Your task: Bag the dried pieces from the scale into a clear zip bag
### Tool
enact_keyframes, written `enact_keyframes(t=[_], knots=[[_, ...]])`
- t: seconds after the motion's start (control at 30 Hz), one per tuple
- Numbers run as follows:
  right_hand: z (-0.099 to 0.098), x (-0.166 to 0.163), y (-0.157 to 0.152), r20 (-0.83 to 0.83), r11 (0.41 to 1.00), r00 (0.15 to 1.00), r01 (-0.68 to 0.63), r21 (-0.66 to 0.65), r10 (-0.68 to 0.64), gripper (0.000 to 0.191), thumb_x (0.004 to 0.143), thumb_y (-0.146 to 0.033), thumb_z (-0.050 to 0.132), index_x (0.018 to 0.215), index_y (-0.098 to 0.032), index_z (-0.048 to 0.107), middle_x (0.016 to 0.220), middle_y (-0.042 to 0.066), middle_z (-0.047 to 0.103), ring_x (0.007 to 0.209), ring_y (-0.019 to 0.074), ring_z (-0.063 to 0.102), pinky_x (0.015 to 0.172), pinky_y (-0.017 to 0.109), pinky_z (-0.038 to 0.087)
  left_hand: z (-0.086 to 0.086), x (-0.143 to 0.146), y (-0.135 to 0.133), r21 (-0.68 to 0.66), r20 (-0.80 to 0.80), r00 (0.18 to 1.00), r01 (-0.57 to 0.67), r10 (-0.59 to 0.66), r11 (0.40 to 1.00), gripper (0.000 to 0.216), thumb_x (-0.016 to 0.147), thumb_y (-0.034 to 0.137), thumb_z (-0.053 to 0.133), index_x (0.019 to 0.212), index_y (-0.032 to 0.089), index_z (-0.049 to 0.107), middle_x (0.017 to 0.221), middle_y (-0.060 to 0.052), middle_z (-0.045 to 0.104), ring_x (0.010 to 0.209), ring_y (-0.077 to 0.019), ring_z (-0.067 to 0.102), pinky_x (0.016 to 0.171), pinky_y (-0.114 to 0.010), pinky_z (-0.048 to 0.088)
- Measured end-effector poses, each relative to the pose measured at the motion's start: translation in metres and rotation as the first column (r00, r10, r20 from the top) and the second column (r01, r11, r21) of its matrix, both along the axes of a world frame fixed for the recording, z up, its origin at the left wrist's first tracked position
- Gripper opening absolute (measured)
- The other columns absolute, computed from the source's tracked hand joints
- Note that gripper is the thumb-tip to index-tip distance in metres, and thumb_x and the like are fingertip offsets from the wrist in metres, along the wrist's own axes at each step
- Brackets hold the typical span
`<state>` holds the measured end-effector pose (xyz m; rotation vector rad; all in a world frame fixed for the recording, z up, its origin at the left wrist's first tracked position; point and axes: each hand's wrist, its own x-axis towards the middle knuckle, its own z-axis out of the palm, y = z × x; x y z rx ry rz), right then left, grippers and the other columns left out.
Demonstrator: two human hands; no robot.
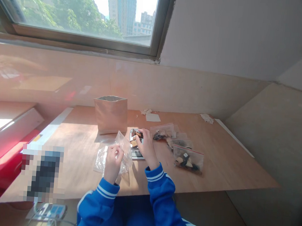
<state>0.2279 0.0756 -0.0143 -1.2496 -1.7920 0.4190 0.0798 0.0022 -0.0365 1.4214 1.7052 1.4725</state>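
Curled tight around part of a clear plastic bag with the left hand, nearer the body than the brown paper bag and slightly to its right. Reaching with the right hand over tan-and-dark pieces, on a flat, pale-edged device, also to the right of the brown paper bag and a little nearer the body. Impossible to tell for sure from this angle whether gripping a piece with the right hand or only touching, with the fingers partly hiding the contact.

Farther right of the brown paper bag, on the same table: overlapping zip bags, then a red-topped zip bag with similar pieces inside, nearer the body.

For handling, judge the clear plastic bag as very light, limp and slippery, quick to crumple or cling; best taken by the rim, between thumb and fingers. Treat the pieces as probably light, dry and stiff, perhaps brittle at thin edges; best pinched singly across the thickest part, without squeezing hard.
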Motion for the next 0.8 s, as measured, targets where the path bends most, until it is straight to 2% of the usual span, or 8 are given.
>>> enact_keyframes(t=[0.07,0.13,0.27,0.43,0.53,0.8], knots=[[-0.021,0.009,0.019,0.127,0.995,0.987,0.097,-0.006,-0.095,0.038,0.085,-0.030,0.058,0.122,-0.021,0.057,0.135,0.016,0.046,0.126,0.0321,0.042,0.103,0.052,0.036,0.001,0.000,0.000,-0.004,-0.001,1.000,-0.005,0.005,1.000,0.019,0.086,0.031,0.049,0.070,0.021,0.050,0.093,-0.008,0.052,0.097,-0.0228,0.056,0.086,-0.039,0.050],[-0.043,0.015,0.038,0.228,0.992,0.968,0.117,-0.039,-0.105,0.048,0.083,-0.034,0.062,0.129,-0.024,0.054,0.143,0.015,0.039,0.133,0.0358,0.035,0.103,0.055,0.034,0.001,0.000,-0.001,-0.004,0.001,1.000,-0.009,0.009,1.000,0.020,0.086,0.031,0.049,0.069,0.020,0.050,0.093,-0.008,0.053,0.097,-0.0225,0.056,0.086,-0.039,0.050],[-0.070,0.020,0.061,0.303,0.989,0.948,0.124,-0.076,-0.096,0.050,0.084,-0.036,0.061,0.133,-0.027,0.053,0.143,0.015,0.041,0.134,0.0362,0.033,0.103,0.055,0.033,0.000,0.000,-0.001,0.000,-0.007,1.000,-0.018,0.018,1.000,0.020,0.086,0.030,0.049,0.070,0.020,0.051,0.094,-0.007,0.053,0.097,-0.0218,0.056,0.086,-0.039,0.049],[-0.077,0.026,0.068,0.298,0.992,0.949,0.120,-0.033,-0.105,0.038,0.090,-0.032,0.052,0.127,-0.026,0.058,0.122,0.013,0.055,0.115,0.0307,0.047,0.095,0.047,0.040,-0.001,-0.003,0.000,0.007,-0.024,1.000,-0.015,0.015,1.000,0.020,0.087,0.030,0.049,0.070,0.020,0.051,0.092,-0.007,0.054,0.095,-0.0211,0.057,0.085,-0.038,0.050],[-0.080,0.032,0.068,0.295,0.986,0.943,0.168,-0.022,-0.154,0.034,0.090,-0.033,0.053,0.122,-0.026,0.061,0.112,0.011,0.058,0.109,0.0304,0.048,0.091,0.045,0.041,-0.003,-0.005,0.001,0.001,-0.013,1.000,-0.010,0.010,1.000,0.019,0.086,0.029,0.049,0.069,0.020,0.051,0.092,-0.007,0.054,0.097,-0.0215,0.057,0.085,-0.038,0.050],[-0.089,0.037,0.063,0.203,0.966,0.946,0.258,-0.003,-0.253,0.046,0.085,-0.039,0.058,0.125,-0.017,0.053,0.115,0.013,0.058,0.103,0.0288,0.049,0.092,0.044,0.040,-0.006,-0.002,0.000,0.010,0.013,1.000,0.018,-0.019,1.000,0.017,0.088,0.030,0.048,0.074,0.019,0.051,0.094,-0.006,0.052,0.095,-0.0204,0.054,0.088,-0.038,0.048]])
